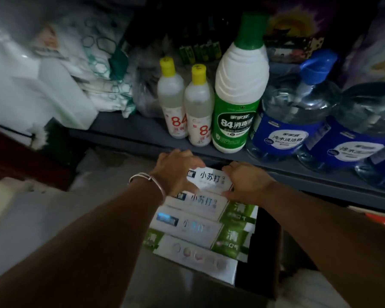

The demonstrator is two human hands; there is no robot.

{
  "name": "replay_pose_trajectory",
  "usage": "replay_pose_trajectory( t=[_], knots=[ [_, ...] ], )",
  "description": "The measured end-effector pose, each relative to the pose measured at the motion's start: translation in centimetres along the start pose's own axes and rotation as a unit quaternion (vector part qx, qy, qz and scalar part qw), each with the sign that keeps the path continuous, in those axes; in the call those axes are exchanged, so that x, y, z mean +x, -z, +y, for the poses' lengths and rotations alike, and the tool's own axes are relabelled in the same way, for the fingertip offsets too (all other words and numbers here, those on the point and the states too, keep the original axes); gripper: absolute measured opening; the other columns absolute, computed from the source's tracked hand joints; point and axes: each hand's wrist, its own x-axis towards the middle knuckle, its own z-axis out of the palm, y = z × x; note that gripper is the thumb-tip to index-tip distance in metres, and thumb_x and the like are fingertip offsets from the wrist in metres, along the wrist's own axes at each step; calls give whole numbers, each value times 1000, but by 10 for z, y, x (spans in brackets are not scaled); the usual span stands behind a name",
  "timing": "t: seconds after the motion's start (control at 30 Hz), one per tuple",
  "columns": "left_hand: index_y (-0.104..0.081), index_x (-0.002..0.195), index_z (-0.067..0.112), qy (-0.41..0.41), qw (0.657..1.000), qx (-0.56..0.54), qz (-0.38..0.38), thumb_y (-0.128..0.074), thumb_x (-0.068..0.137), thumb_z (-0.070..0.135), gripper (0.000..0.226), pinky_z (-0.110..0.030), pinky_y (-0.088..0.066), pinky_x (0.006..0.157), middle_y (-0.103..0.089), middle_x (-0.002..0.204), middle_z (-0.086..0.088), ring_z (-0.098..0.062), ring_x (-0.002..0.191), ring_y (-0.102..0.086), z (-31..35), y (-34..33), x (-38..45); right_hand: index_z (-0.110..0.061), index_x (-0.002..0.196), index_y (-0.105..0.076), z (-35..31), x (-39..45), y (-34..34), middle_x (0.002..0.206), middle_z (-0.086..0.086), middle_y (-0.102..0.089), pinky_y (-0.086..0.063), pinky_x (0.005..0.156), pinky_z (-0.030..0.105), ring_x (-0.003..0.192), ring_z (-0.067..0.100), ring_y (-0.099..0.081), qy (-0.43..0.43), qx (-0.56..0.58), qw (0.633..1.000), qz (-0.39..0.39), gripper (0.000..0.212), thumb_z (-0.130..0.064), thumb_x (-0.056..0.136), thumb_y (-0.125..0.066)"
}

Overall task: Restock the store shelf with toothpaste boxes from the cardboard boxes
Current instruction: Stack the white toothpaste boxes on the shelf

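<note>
Gripping the top toothpaste box (pixel 209 180) by its ends, left hand (pixel 176 172) and right hand (pixel 246 181) fingers curled

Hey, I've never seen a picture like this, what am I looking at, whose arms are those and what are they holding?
This is one picture from a camera worn on a person's head, looking forward and down, so the arms are that person's own. There is no machine. The left hand, with a bracelet on its wrist, and the right hand grip the two ends of a white toothpaste box. It is the farthest of the toothpaste boxes stacked in an open cardboard box below. Behind them a grey shelf carries two small yellow-capped bottles, a big green-capped bottle and clear blue-labelled jugs.
</note>
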Motion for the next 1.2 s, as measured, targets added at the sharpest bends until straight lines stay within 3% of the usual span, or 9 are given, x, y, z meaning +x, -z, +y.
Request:
replay_pose_trajectory(
  t=[0.17,0.43,0.6,0.73,0.9,1.07,1.2],
  knots=[
    [-53,125,33,41,999,12,-1,-77,69,40,61,-30,-26,97,-55,120,9,-16,119,-42,13,-4,-31,-14,136,-42,-5,-7,2,132,9,-49,-43,98,36,121,25,-46,-15,-9,1000,7,57,-37,87,-60],
    [-51,128,31,40,999,12,-4,-76,71,39,62,-28,-21,97,-55,121,9,-12,118,-44,17,-13,-31,-15,131,-41,-6,-4,5,128,9,-52,-47,85,35,114,26,-53,-32,-33,999,-18,57,-33,84,-66],
    [-53,127,31,29,1000,6,7,-77,69,41,64,-29,-23,96,-55,122,10,-10,118,-42,9,-21,-31,-14,127,-42,-12,-5,0,127,8,-51,-47,92,40,116,25,-49,-64,-40,997,-3,61,-39,78,-68],
    [-52,128,30,11,1000,-10,10,-76,70,40,63,-34,-26,102,-52,124,9,-13,120,-38,4,-26,-30,-12,135,-35,-12,-9,-7,135,9,-43,-36,103,44,125,26,-38,-73,-44,996,23,68,-41,81,-64],
    [-54,127,29,-7,1000,-9,18,-77,69,39,63,-38,-26,106,-52,123,8,-14,117,-41,3,-31,-28,-9,127,-42,-13,-14,-1,126,11,-48,-44,97,42,119,26,-42,-52,-38,998,25,59,-37,81,-65],
    [-55,125,29,-25,999,-17,28,-77,70,37,60,-34,-23,106,-52,123,10,-13,118,-40,5,-30,-29,-10,121,-47,-6,-26,9,120,10,-50,-44,96,42,117,25,-41,-55,-15,996,62,60,-49,79,-62],
    [-55,125,29,-35,999,-19,34,-77,69,39,61,-32,-22,106,-53,121,10,-12,117,-41,7,-31,-32,-9,118,-49,1,-40,12,120,10,-51,-44,96,39,116,23,-40,-56,24,993,97,56,-46,79,-63]
  ],
)
